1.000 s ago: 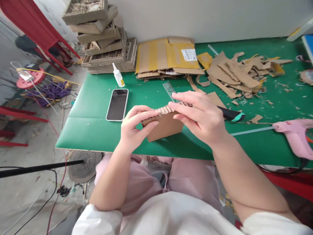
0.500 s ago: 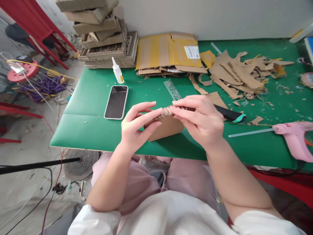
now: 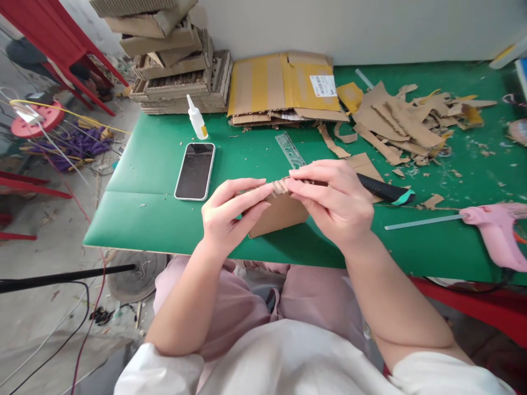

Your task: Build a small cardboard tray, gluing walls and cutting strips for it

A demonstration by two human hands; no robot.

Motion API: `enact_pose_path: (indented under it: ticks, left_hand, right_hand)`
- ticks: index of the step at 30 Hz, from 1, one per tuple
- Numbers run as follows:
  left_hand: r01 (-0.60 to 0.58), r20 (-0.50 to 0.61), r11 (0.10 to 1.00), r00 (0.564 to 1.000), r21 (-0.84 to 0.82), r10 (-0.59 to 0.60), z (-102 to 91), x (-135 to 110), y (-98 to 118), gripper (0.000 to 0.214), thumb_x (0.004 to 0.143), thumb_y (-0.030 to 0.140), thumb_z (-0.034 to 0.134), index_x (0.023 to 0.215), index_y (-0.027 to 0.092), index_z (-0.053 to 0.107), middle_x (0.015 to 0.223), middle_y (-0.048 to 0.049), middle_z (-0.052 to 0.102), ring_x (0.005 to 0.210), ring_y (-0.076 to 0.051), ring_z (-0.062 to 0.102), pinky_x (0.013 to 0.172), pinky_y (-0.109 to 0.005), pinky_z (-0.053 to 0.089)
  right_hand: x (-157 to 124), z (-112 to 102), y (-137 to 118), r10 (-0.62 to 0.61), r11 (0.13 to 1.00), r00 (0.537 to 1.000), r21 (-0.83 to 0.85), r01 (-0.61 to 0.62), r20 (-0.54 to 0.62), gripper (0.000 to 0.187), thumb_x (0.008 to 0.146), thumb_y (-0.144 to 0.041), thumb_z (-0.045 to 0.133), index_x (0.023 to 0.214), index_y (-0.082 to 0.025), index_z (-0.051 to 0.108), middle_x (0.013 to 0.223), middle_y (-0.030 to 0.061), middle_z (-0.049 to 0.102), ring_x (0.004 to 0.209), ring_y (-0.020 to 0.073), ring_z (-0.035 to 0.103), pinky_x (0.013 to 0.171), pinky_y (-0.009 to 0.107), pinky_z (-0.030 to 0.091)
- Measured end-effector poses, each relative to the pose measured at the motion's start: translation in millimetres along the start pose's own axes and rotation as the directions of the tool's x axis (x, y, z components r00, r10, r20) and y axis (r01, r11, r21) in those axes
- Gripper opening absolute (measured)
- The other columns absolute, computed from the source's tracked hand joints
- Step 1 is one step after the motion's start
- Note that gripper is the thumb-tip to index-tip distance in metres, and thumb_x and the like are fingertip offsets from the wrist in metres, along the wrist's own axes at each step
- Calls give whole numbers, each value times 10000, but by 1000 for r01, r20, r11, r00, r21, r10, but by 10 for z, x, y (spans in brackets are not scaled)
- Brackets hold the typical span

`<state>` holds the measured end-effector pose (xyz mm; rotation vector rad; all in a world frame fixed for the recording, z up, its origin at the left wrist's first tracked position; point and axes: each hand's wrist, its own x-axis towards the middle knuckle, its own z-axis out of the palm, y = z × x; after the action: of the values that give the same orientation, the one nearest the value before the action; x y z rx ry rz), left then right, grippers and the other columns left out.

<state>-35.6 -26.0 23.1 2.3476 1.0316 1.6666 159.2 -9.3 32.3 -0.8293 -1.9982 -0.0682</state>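
One brown cardboard piece (image 3: 278, 216) is held on edge at the middle of the near side of the green table (image 3: 135, 216), its flat face toward the wearer; whether its lower edge touches the tabletop cannot be told. The left hand (image 3: 226, 216) has its thumb on that face and its fingers over the top edge, in a narrow grip at the left end. The right hand (image 3: 343, 206) is closed likewise on the right end, its fingertips near those opposite, with a short stretch of wavy corrugated edging (image 3: 280, 187) showing between them. Just beyond the right hand lies a clear ruler (image 3: 288, 149), and to its right a black and teal tool (image 3: 387, 190), partly hidden. Farther right, at the near side, is a pink glue gun (image 3: 494, 233) with a pale glue stick (image 3: 424, 223) pointing left. To the left lie a phone (image 3: 195, 171) and, beyond it, an upright white bottle (image 3: 196, 119). Along the far side are stacked cardboard trays (image 3: 177, 68), a yellow-taped folded carton (image 3: 263, 85) and, at right, torn scraps (image 3: 405, 129).
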Motion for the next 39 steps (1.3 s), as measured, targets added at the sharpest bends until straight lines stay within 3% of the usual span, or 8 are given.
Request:
enact_pose_path:
  ticks: [13,22,25,29,39]
  left_hand:
    - [-49,24,999,998,-20,49,-31,12,25,319,806,97,647,1099,223,648,1053,-42,698,922,-138,670,803,-256,571]
    - [5,145,1000,989,23,-8,-98,117,-9,332,854,162,592,1173,246,626,1059,-57,672,953,-156,646,786,-274,568]
    - [-26,156,1000,987,8,24,-59,157,-31,342,836,215,633,1175,265,628,1106,-59,662,970,-166,640,749,-267,568]
    - [-90,150,996,984,-26,93,3,182,-62,317,825,198,650,1133,275,649,1095,-45,689,957,-166,647,835,-322,554]
    - [-131,150,991,981,22,126,10,173,-78,263,849,226,626,1106,270,660,1126,-21,701,1021,-176,652,880,-338,567]
  right_hand:
    - [-1,-22,-49,-33,999,998,-24,32,-46,149,888,-248,562,924,-268,705,934,29,718,895,173,636,757,357,553]
    - [-44,-13,-39,-23,998,996,49,28,-92,271,844,-187,614,1104,-249,658,1018,52,727,966,201,660,827,379,567]
    - [-56,-15,-34,-10,999,996,51,14,-89,271,848,-180,605,1101,-258,664,1021,37,732,996,204,662,859,382,564]
    - [-66,-45,1,-12,1000,996,12,13,-84,302,849,-202,610,1144,-253,645,1069,33,724,1073,222,643,880,395,567]
    - [-96,-60,56,-77,996,993,-61,71,-94,303,837,-215,624,1130,-282,664,1081,17,725,1111,218,627,907,377,548]
